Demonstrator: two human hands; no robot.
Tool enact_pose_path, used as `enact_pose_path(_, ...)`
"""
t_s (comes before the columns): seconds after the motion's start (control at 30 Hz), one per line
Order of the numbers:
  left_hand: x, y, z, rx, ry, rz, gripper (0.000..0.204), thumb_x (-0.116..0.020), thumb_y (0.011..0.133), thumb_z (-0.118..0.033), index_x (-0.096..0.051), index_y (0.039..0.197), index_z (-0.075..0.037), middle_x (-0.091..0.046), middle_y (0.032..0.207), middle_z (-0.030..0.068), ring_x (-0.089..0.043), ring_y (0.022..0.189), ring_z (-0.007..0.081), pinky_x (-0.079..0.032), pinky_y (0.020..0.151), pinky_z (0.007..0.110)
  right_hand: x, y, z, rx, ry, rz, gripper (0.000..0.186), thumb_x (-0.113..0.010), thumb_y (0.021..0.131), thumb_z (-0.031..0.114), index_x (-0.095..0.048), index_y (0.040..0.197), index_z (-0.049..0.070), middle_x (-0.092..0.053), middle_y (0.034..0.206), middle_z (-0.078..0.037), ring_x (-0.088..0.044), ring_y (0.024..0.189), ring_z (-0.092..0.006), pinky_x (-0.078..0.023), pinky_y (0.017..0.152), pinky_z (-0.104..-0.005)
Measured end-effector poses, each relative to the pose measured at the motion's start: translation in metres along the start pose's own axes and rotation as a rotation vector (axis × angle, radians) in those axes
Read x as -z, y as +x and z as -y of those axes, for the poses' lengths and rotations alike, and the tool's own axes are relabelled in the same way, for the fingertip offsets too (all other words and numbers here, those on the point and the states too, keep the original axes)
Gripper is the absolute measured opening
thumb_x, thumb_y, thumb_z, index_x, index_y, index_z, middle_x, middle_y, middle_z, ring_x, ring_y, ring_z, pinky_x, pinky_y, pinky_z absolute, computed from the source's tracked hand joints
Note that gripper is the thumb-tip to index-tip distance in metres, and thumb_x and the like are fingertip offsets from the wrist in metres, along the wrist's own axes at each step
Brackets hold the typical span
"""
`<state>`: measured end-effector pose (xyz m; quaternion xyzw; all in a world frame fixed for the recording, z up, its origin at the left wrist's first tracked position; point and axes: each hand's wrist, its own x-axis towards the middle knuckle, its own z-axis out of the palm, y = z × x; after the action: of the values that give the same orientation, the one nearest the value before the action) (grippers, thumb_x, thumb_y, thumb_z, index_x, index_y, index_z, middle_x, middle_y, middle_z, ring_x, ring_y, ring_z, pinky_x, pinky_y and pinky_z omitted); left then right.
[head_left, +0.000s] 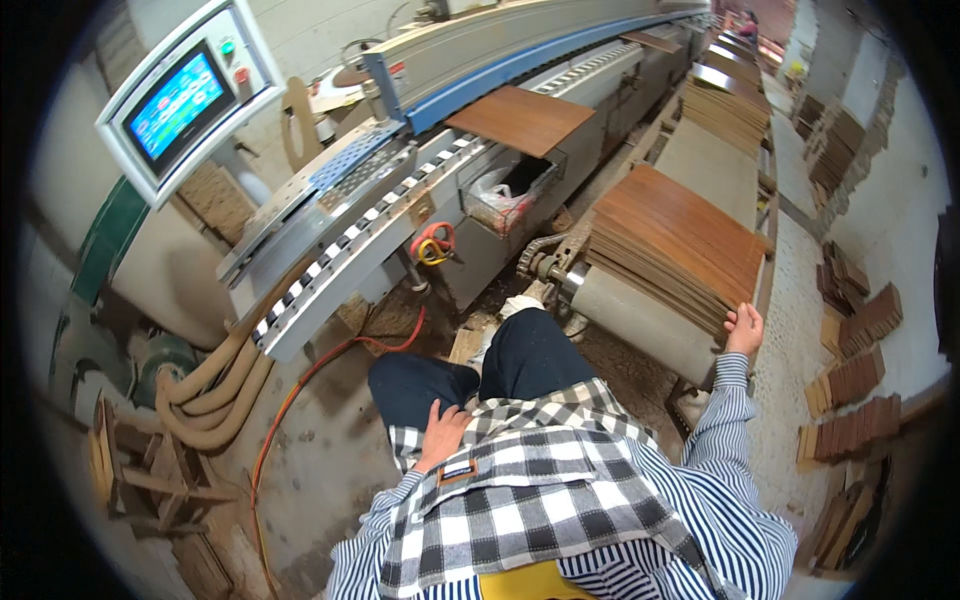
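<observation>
Right hand [743, 330] at near corner of panel stack [680, 235], grip curled, can't tell if pinching; likely pickup, needs firm edge hold

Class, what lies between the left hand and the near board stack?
Head view: between left hand and board stack, the right knee and grey conveyor end.

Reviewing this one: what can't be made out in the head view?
Head view:
Left hand: palm hidden by the hand's own back.
Stacked panels: lower broad faces hidden by the top panel.
Right hand: contact with these panels too small to confirm.
Distant person: too small for hands to show.
</observation>
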<state>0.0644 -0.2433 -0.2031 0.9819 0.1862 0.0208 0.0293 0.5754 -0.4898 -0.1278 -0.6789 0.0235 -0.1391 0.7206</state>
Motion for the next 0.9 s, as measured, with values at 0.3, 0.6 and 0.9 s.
enact_pose_path(0.3, 0.039, 0.013, -0.009, 0.355, -0.026, -0.224, 0.020, -0.052, 0.074, -0.013, -0.061, 0.092, -0.012, -0.055, 0.084, 0.0037, -0.051, 0.085, 0.0214, -0.038, 0.070, 0.035, 0.008, -0.075, -0.009, -0.251, 0.427, 0.293, 0.025, -0.057, 0.083, 0.012, -0.047, 0.103, 0.002, -0.053, 0.065, -0.003, -0.047, 0.049, -0.0092, -0.039, 0.045, -0.0193)
enact_pose_path(0.6, 0.069, -0.004, 0.067, 0.830, -0.295, -0.874, 0.012, -0.052, 0.082, -0.008, -0.061, 0.089, -0.008, -0.061, 0.084, 0.0098, -0.057, 0.080, 0.0290, -0.045, 0.071, 0.038, -0.004, -0.109, 0.046, -0.648, 0.392, 0.574, 0.031, -0.060, 0.083, 0.033, -0.054, 0.095, 0.006, -0.062, 0.071, -0.008, -0.057, 0.056, -0.0144, -0.048, 0.051, -0.0270)
enact_pose_path(0.9, 0.079, 0.001, 0.048, 0.517, -0.489, -0.568, 0.014, -0.054, 0.080, -0.015, -0.063, 0.084, -0.004, -0.062, 0.087, 0.0127, -0.057, 0.084, 0.0304, -0.045, 0.074, 0.039, -0.021, -0.109, 0.045, -0.735, 0.458, 0.599, 0.042, -0.067, 0.077, 0.034, -0.051, 0.105, 0.007, -0.060, 0.087, -0.007, -0.059, 0.073, -0.0167, -0.049, 0.061, -0.0312)
